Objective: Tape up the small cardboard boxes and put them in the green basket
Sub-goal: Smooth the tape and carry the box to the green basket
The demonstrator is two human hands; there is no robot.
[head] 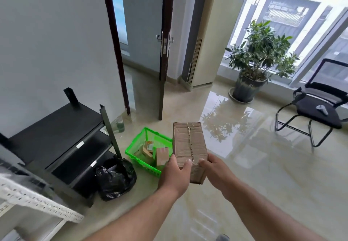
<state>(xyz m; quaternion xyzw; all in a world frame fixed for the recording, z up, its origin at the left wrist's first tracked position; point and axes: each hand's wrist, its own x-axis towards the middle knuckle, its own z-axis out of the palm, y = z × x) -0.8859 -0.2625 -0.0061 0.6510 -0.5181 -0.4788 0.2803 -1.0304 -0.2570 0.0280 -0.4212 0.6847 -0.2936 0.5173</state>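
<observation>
Cardboard is what you have in hand: the box is held out in front of you at its near end, your left hand wrapped round the near left corner with the thumb on top, your right hand gripping the near right corner. A seam of tape seems to run along its top, though blur makes that hard to confirm.

You look to be on the placing step. The green basket sits on the floor just left of and beyond your hands, with several small boxes already inside. Next you need to swing the box left and lower it in, picking a spot among those already there.

The box hides the basket's right side, so the free room is unclear. The box's underside and your fingers beneath it are out of view.
</observation>
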